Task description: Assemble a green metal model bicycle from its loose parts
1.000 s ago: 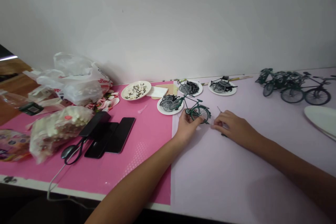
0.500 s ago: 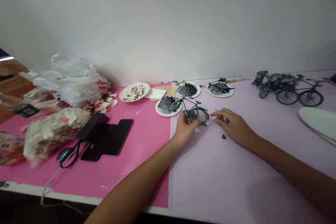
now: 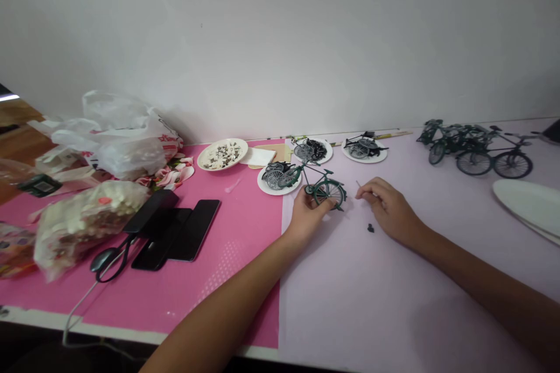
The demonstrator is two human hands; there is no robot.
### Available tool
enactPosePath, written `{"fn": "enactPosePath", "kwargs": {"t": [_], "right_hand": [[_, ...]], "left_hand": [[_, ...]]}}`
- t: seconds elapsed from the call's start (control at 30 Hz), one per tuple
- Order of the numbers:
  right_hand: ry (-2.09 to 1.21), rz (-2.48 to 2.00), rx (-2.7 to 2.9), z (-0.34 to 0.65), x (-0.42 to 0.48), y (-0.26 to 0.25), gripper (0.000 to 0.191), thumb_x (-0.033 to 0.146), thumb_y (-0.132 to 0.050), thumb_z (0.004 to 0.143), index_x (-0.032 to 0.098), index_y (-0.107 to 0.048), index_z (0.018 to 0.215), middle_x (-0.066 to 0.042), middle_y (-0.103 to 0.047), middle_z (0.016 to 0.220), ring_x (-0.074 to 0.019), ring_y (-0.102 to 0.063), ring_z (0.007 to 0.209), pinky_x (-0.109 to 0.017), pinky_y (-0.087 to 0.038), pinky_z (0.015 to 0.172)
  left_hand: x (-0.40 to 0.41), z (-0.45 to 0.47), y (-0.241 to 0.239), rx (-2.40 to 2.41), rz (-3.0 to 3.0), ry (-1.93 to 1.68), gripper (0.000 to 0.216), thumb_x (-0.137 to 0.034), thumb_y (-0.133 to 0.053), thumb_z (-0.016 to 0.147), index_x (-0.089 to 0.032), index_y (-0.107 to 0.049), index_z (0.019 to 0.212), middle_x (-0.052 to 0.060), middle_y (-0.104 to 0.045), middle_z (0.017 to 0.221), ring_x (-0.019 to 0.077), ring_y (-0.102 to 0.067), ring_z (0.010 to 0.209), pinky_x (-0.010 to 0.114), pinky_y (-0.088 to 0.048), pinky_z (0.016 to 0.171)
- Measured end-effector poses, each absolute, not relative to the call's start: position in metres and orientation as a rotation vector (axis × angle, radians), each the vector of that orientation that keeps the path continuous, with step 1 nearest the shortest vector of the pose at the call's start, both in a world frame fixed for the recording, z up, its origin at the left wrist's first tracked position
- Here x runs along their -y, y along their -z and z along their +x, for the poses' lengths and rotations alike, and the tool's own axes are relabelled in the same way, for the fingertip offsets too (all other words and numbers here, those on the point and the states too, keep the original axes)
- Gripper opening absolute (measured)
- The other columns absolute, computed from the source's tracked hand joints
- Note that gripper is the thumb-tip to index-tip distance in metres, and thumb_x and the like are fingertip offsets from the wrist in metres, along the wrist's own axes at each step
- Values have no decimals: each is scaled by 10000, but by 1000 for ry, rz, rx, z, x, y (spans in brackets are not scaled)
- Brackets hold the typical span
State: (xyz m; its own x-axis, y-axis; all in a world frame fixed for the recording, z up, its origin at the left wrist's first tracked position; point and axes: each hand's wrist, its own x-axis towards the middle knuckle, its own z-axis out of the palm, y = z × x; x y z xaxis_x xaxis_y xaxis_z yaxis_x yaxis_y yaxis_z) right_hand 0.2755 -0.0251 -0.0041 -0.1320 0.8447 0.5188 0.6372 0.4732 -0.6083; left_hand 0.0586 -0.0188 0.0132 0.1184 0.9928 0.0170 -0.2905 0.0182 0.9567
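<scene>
My left hand (image 3: 305,214) is closed around the rear wheel of a dark green miniature bicycle (image 3: 322,176), its thumb on the near side. The bicycle's front end reaches over a white plate (image 3: 273,190) that carries grey spoked wheels (image 3: 276,176). Just to the right, my right hand (image 3: 387,207) is pinched on a thin, short stick (image 3: 357,183), apart from the bicycle. On the pale tabletop below the two hands lies a small dark part (image 3: 370,228); its kind is too small to tell.
Behind stand plates with black parts (image 3: 311,151) and grey wheels (image 3: 361,149), and a bowl of small pieces (image 3: 223,155). Several miniature bicycles (image 3: 475,148) are grouped at right, near white plates (image 3: 529,204). Phones (image 3: 195,230) and plastic bags (image 3: 125,134) lie at left.
My right hand has drawn slightly away from the bicycle's rear wheel, widening the gap. My left hand keeps its hold. The whole view has shifted a little.
</scene>
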Motion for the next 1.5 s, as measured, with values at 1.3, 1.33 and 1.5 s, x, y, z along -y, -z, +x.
{"fn": "enactPosePath", "kwargs": {"t": [1.3,1.33,1.5], "right_hand": [[-1043,-1310,1252,255,35,-7,504,640,-850,700,181,-762,889,-99,-794,853,-90,-476,464,-250,-432,401],[-1045,-1313,1249,255,35,-7,502,638,-851,702,181,-760,887,-98,-792,858,-87,-473,463,-248,-431,402],[-1041,-1300,1272,256,34,-3,482,631,-840,728,184,-756,888,-73,-764,829,-88,-476,471,-251,-436,416]], "left_hand": [[23,61,-8,-929,1124,-1220,397,-208,-876,731,-180,-570,982,75,-732,995,184,-703,917,327,-540,886],[23,61,-8,-934,1125,-1217,399,-207,-879,728,-181,-569,978,73,-731,988,185,-701,915,329,-540,886],[22,61,-7,-931,1127,-1223,420,-228,-898,707,-184,-573,968,65,-726,973,190,-697,920,340,-535,896]]}}
